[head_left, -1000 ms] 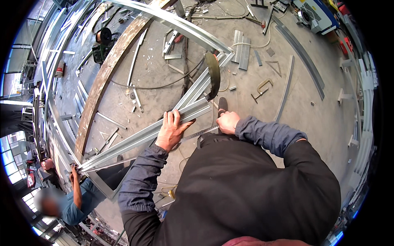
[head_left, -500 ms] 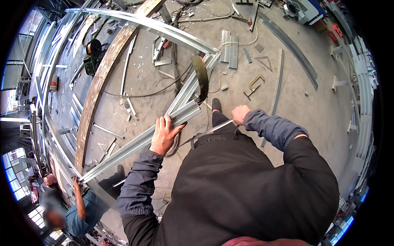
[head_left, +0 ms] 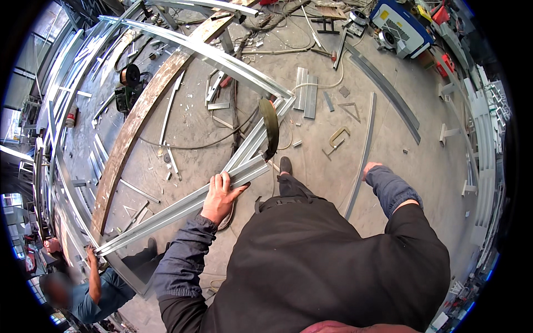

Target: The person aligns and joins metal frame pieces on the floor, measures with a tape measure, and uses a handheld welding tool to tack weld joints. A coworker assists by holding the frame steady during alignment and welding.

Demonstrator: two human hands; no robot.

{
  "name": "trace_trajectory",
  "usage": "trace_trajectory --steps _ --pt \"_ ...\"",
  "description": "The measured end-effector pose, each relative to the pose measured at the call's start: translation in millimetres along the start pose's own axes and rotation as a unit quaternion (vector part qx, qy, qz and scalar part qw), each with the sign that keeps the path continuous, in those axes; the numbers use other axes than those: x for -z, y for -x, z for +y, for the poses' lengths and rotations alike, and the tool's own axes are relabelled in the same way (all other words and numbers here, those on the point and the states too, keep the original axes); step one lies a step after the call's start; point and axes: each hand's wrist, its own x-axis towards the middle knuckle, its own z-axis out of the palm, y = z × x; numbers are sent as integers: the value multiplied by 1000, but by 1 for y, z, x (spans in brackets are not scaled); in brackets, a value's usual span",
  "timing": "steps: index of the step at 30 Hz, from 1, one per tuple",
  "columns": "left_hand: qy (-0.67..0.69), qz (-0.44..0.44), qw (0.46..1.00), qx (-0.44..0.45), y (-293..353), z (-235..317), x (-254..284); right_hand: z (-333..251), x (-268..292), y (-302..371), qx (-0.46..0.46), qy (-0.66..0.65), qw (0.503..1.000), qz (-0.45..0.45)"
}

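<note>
Near the frame's centre, the left hand (head_left: 220,195) grips one long metal profile (head_left: 183,208) that runs down to the lower left, where a co-worker's hand (head_left: 90,257) holds its far end. One right hand (head_left: 371,166) hangs free at centre right; its fingers are hidden. Open concrete floor (head_left: 433,161) lies to its right, and two flat bars (head_left: 306,91) lie above.

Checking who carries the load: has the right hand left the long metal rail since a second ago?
Yes. The right hand has come off the metal rail and swung out to the right, while the left hand grips it.
</note>
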Motion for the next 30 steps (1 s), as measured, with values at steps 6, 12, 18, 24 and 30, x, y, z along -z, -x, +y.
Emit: trace_trajectory --steps 6,12,18,24,30 --pt "-4 4 1000 -1 0 -3 -2 -74 53 -44 -4 -529 841 -111" --pt "-23 -2 1000 -1 -8 1 18 -232 219 -61 234 -566 791 6" --pt "-11 -16 999 40 -6 2 4 -368 307 -108 278 -149 843 436" --pt "7 -52 997 65 -11 1 10 -403 307 -158 359 -86 785 498" --pt "32 -39 994 94 -13 2 16 -410 306 -160 411 -54 771 483"
